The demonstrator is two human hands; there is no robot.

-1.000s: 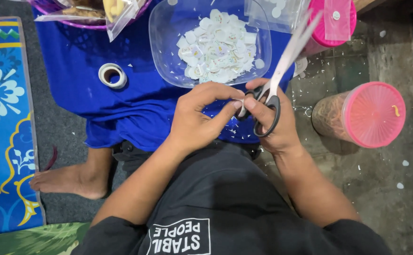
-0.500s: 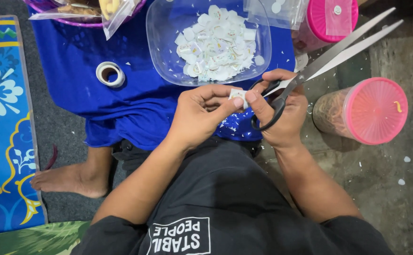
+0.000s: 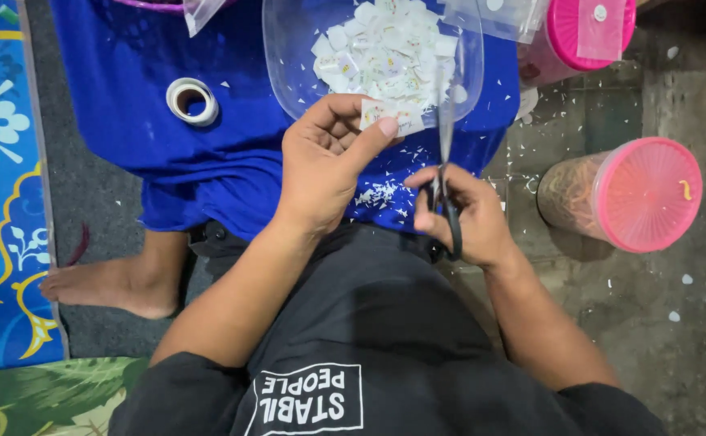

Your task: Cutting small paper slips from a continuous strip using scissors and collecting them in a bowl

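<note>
Pinched a small white paper strip (image 3: 392, 115) between thumb and fingers of the left hand (image 3: 325, 165), palm turned up, wrist bent toward the near rim of the clear plastic tub (image 3: 284, 56). Gripped black-handled scissors (image 3: 445, 169) in the right hand (image 3: 462, 218), fingers curled tight through the loops, blades pointing far, beside the strip; blades too thin to tell whether parted. Lay underneath: blue cloth (image 3: 167, 153) dusted with clippings. Sat left: tape roll (image 3: 192, 101). Stood right: two pink-lidded jars (image 3: 624, 194).
</note>
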